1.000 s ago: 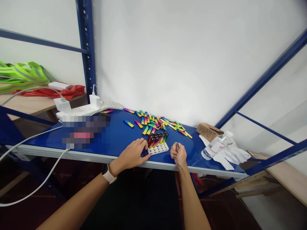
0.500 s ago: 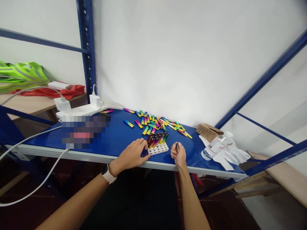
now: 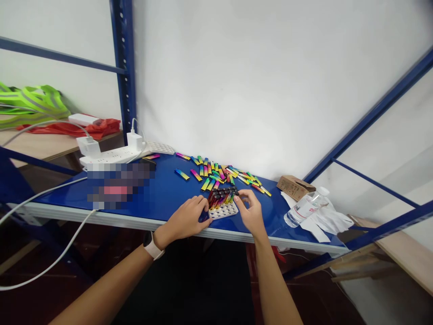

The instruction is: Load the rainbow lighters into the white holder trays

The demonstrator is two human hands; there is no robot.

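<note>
Our left hand (image 3: 184, 221) curls around a dark blue piece (image 3: 204, 216) beside the white perforated rack (image 3: 223, 211), our right hand's (image 3: 248, 210) fingertips (image 3: 241, 194) touch its upright gradient tubes (image 3: 221, 197), gripping or not we cannot tell, and many loose tubes (image 3: 219, 172) remain on the blue desk (image 3: 162, 189).

The shelf top (image 3: 162, 189) is painted metal with a really glossy blue finish, and the pile of gradient sticks (image 3: 216, 174) on it looks smooth and shiny, almost metallic, while the perforated rack (image 3: 223, 211) is plain white plastic. Off to the right there's a clear plastic bottle (image 3: 306, 207) next to a matt, rough-looking cardboard box (image 3: 294, 188). Over on the left you've got a light wood tabletop (image 3: 43, 146), a cloth hi-vis vest (image 3: 34, 101) with shiny reflective strips, a crinkly red plastic bag (image 3: 96, 129), and a smooth white plastic power strip (image 3: 108, 155).
</note>
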